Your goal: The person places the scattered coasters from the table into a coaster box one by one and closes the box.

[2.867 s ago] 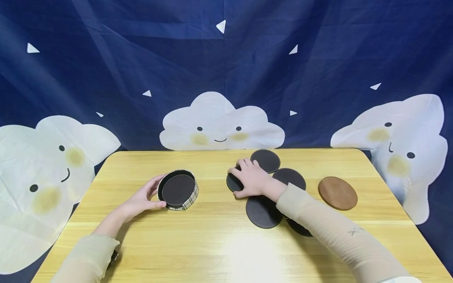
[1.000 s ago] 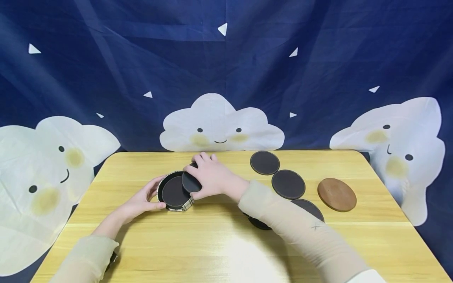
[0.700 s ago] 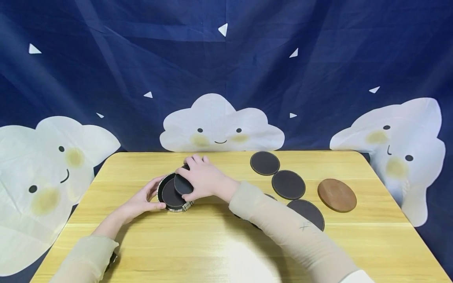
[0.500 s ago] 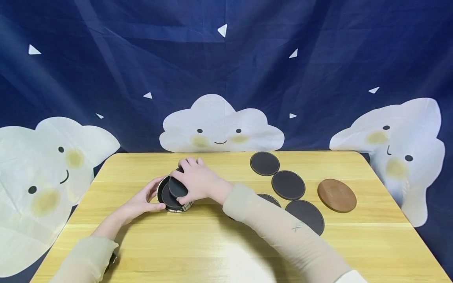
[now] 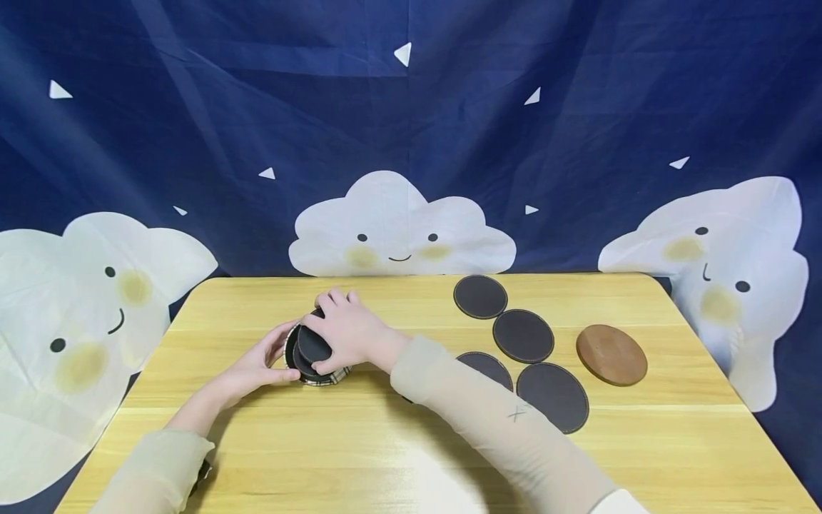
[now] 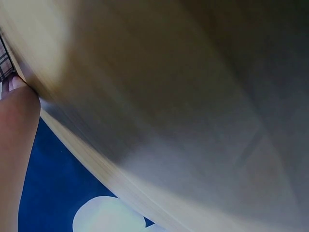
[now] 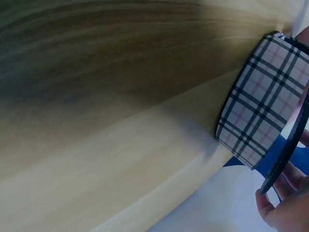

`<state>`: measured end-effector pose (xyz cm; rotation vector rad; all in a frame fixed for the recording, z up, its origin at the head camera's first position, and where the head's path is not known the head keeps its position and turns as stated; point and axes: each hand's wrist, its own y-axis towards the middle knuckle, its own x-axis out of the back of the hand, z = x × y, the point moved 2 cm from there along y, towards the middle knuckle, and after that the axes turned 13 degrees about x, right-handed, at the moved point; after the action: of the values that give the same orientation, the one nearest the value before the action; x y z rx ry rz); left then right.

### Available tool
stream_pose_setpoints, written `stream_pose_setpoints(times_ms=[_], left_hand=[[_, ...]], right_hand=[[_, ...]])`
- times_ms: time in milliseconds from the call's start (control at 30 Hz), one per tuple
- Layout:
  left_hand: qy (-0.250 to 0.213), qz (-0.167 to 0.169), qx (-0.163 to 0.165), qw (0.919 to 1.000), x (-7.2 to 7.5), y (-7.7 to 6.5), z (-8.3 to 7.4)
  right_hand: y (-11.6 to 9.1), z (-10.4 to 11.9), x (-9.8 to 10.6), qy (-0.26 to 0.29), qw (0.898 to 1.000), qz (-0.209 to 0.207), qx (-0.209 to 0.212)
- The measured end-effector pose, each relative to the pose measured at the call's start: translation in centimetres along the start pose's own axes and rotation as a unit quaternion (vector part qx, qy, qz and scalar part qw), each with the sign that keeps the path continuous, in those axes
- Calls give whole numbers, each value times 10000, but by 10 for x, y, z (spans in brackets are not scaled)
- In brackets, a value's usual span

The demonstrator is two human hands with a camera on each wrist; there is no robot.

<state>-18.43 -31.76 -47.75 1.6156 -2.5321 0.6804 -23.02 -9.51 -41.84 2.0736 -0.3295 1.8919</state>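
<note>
- We see the right hand [image 5: 352,334] with its grip narrow, thumb and fingers pinching a black coaster [image 5: 314,345] by its rim.
- We find this coaster tilted over the mouth of a round plaid holder [image 7: 260,104], which sits on the left half of the table [image 5: 308,442], nearer the far edge than the near one.
- We see the left hand [image 5: 262,362] with its grip curved around the holder's left side, thumb at the rim toward the near edge.
- Inside the holder we make out a dark round surface, but cannot tell whether it is the floor or another coaster.
- Right of the table's middle we count four more black coasters [image 5: 523,335], lying flat from the far edge downward; the right sleeve [image 5: 497,428] partly covers two.
- Beyond them, toward the right edge, we see a brown disc [image 5: 611,355].
- Behind the far edge we see a blue curtain [image 5: 321,107] with smiling clouds.
</note>
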Motion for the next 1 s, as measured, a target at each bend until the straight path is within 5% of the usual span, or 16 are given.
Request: stream_pose_setpoints(times_ms=[1000], left_hand=[[130, 12, 193, 9997, 1, -2, 1]], right_hand=[[11, 15, -17, -57, 9998, 187, -74]])
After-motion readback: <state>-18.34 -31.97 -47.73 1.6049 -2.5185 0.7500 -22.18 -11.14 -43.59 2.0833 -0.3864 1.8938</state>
